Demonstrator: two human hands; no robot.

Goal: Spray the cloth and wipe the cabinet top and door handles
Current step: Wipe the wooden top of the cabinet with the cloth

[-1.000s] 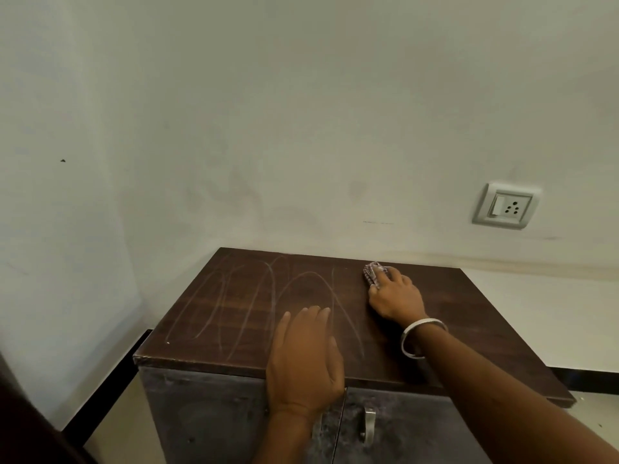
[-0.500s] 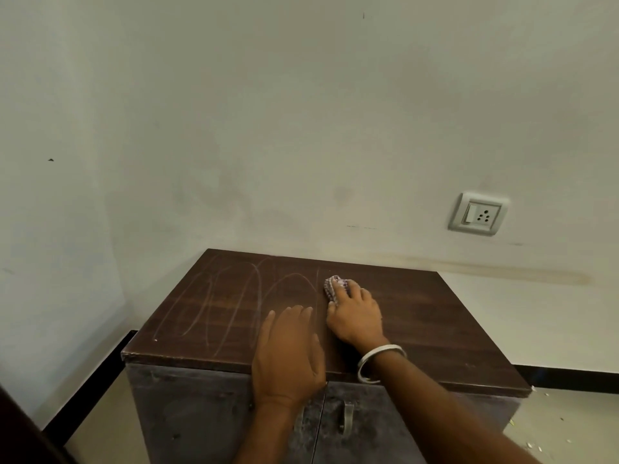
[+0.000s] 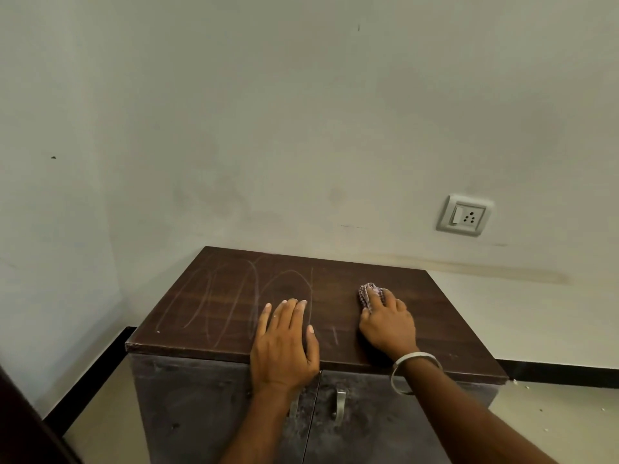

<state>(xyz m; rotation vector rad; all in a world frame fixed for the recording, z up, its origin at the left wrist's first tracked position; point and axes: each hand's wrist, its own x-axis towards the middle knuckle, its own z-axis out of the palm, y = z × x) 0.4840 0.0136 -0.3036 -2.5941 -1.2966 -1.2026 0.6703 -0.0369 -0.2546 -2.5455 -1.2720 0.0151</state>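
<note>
— Where's the cloth?

— I see the small bunched pinkish checked cloth under my right hand, fingers curled over it, on the dark brown wooden cabinet top. It looks soft and light, so I'd keep it bunched.

— Left hand?

— Left hand lies flat on the top, holding nothing.

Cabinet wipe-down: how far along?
Midway through the top. The right hand presses the cloth on the cabinet top, whose right half shows almost no streaks. The left hand lies flat, bracing. Pale scribble marks on the left half remain. The door handles look untouched. No spray bottle in view.
</note>
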